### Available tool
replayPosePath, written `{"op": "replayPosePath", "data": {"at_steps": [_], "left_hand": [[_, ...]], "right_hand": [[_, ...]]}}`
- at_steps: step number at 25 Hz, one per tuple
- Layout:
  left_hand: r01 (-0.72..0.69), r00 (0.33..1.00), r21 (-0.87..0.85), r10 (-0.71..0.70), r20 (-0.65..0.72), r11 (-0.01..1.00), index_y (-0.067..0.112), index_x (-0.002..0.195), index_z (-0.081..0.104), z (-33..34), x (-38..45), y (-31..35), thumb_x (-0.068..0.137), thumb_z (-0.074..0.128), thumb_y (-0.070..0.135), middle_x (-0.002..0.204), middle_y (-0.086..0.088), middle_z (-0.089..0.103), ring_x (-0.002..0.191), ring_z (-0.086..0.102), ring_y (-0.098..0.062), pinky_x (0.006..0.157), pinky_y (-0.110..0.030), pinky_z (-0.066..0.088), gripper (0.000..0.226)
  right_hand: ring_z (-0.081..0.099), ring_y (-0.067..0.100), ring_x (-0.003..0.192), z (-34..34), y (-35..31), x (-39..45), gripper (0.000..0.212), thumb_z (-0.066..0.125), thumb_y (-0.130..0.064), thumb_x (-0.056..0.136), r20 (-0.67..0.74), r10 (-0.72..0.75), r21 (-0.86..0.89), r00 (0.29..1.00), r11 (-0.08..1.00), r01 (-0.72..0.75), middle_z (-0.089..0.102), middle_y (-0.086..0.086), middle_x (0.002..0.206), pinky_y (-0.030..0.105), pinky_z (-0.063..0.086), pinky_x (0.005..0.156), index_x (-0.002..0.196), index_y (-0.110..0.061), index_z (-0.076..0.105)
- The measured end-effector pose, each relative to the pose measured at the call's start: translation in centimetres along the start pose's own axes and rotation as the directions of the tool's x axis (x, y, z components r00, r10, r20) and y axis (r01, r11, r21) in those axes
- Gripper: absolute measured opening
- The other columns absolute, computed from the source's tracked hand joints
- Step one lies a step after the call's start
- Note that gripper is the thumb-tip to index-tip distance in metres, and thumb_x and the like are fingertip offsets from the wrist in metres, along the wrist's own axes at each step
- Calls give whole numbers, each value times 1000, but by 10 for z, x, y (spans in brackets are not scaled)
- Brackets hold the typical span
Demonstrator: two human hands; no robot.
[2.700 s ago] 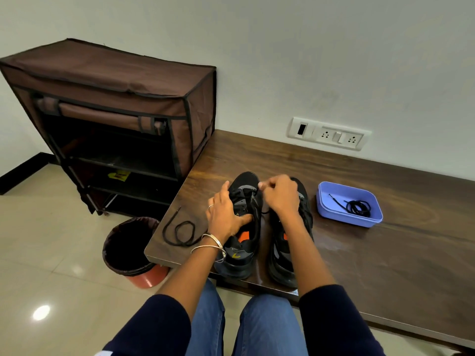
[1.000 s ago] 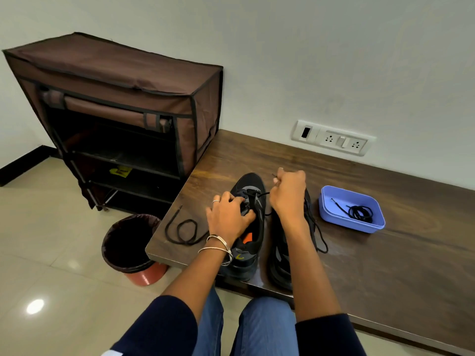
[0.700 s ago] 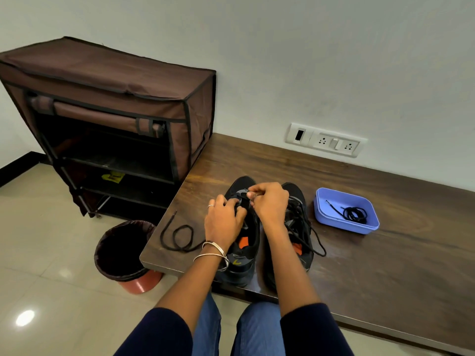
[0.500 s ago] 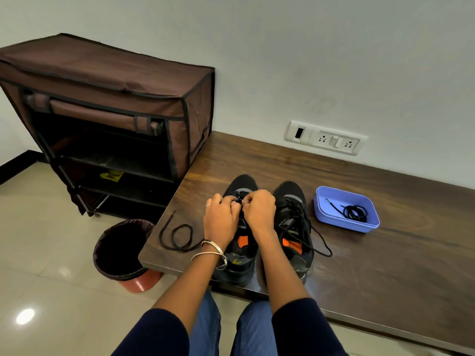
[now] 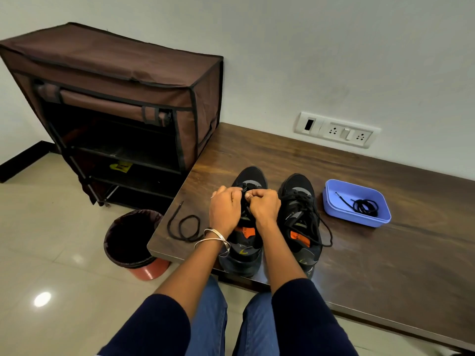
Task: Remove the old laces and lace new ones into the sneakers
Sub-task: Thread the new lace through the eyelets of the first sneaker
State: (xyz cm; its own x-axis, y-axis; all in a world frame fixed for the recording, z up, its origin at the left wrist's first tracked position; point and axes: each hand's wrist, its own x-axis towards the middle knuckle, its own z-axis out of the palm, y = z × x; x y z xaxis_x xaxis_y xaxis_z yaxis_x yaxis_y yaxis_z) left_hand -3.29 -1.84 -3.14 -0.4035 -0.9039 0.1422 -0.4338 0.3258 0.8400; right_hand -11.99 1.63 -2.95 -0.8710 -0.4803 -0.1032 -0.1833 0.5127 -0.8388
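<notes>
Two black sneakers with orange tags stand side by side on the dark wooden table (image 5: 385,265), toes toward the wall. Over the left sneaker (image 5: 250,176) my left hand (image 5: 225,210) and my right hand (image 5: 264,206) meet, both pinching a black lace near the toe end of its eyelets. The right sneaker (image 5: 299,209) stands untouched with a loose black lace trailing off its right side. A loose black lace (image 5: 183,224) lies curled on the table's left corner. A blue tray (image 5: 331,201) at the right holds a coiled black lace (image 5: 365,206).
A brown fabric shoe rack (image 5: 115,98) stands left of the table against the wall. A lined dustbin (image 5: 129,240) sits on the tiled floor beside the table's corner. A white socket panel (image 5: 336,129) is on the wall behind.
My right hand came down from above the right sneaker and moved left to meet my left hand over the left sneaker. The right sneaker is now uncovered.
</notes>
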Motion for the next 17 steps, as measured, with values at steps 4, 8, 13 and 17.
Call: {"op": "replayPosePath", "data": {"at_steps": [4,8,13,17], "left_hand": [[24,1000,-9,-24,6,1000,8,99,73,-1,3,3,96,42,17,99,-13,65,97,58,-27,87,-39,44,32],[39,998,-4,-40,-52,999,9,100,73,3,0,5,96,42,17,101,-13,66,97,58,-28,87,-39,44,32],[1,998,0,-1,-66,1000,10,105,72,4,0,1,96,42,17,101,-11,66,95,60,-25,84,-38,46,32],[-44,994,5,44,-101,999,11,108,72,6,0,-4,95,45,16,99,-8,66,92,61,-23,80,-34,45,31]], "right_hand": [[67,20,87,2,1,1,14,69,-21,81,-7,37,30,999,999,-37,74,-2,82,34,54,76,70,-25,76],[64,22,95,3,6,1,16,66,-18,82,-23,-9,37,1000,999,10,72,-1,94,35,52,80,71,-24,77],[62,27,98,9,1,-4,13,65,-29,83,-83,-20,-85,996,996,13,71,-3,82,43,54,81,75,-26,75],[61,23,96,11,4,-4,13,62,-27,83,-62,-108,-122,992,988,100,69,-4,82,41,54,79,77,-23,73]]}}
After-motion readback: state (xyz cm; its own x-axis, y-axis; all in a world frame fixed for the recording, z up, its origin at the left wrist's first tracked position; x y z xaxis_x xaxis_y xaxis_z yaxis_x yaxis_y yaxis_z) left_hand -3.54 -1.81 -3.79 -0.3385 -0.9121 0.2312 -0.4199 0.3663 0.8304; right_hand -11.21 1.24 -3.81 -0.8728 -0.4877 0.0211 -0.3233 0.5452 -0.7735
